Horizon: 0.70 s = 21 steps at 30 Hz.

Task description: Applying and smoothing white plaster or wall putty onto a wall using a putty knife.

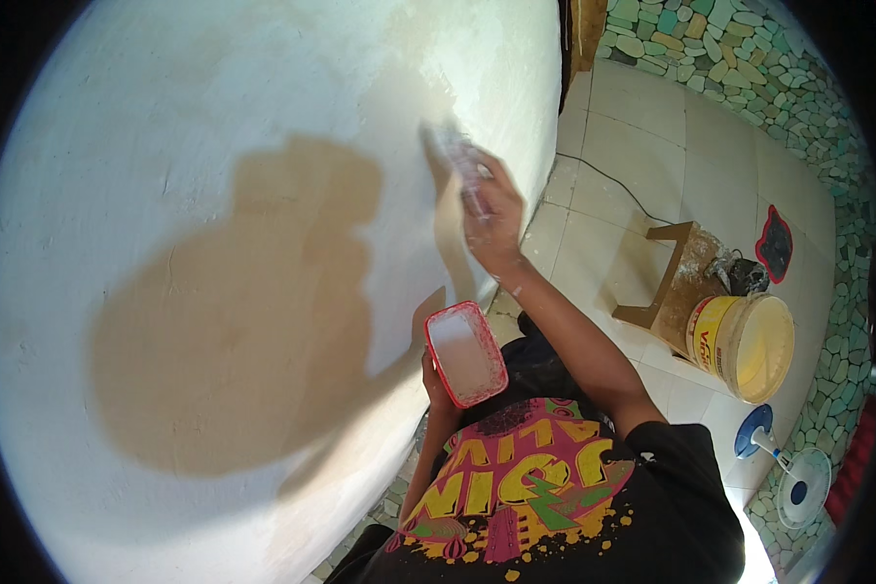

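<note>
My right hand (492, 216) is raised against a white plastered wall (214, 146) and grips a flat putty blade (450, 148) pressed to the surface. My left hand (440, 382) holds a small red-rimmed tray (465, 352) of white paste close to my chest, its fingers under the tray's lower edge. My shadow falls as a large brown patch on the wall to the left of both hands.
A yellow bucket (745, 343) stands on a small wooden stool (674, 277) on the tiled floor at right. A dark cable (603, 175) runs across the tiles. A blue and white fan (784, 467) lies lower right. A pebble-patterned strip (711, 39) borders the floor.
</note>
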Each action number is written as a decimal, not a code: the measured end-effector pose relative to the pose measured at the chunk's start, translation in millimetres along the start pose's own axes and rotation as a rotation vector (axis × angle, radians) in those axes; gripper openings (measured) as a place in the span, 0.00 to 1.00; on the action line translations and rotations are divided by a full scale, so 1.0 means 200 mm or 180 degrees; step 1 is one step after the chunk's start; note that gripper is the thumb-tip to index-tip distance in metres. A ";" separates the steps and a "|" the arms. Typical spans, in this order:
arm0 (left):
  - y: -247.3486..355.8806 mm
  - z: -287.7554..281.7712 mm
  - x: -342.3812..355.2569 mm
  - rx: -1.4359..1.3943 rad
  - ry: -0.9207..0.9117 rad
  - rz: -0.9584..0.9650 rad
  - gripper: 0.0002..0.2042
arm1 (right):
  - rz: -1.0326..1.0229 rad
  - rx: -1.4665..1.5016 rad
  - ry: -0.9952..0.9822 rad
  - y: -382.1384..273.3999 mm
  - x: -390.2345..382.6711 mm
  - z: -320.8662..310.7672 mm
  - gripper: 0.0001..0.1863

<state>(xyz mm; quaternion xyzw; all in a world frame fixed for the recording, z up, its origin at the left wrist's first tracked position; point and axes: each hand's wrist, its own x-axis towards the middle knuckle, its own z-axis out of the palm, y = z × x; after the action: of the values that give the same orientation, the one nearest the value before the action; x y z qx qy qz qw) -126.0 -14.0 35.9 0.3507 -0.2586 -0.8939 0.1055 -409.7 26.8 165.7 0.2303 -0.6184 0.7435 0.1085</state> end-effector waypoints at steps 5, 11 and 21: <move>-0.03 0.04 -0.02 0.0091 0.0096 0.0177 0.36 | -0.0528 -0.0108 -0.0324 0.16 -0.23 0.01 0.23; -0.01 -0.10 -0.04 -0.0146 -0.0063 0.0122 0.36 | -0.1575 -0.0631 -0.0661 0.26 -0.11 -0.15 0.27; -0.01 -0.06 -0.14 -0.0248 0.0000 0.0222 0.35 | -0.1539 -0.1508 -0.1482 0.49 -0.06 -0.36 0.21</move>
<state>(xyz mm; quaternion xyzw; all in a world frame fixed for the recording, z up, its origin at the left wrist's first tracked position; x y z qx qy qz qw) -97.4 -5.8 44.3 0.3371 -0.2355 -0.8991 0.1502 -457.2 78.5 65.4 0.4997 -0.7086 0.4616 0.1873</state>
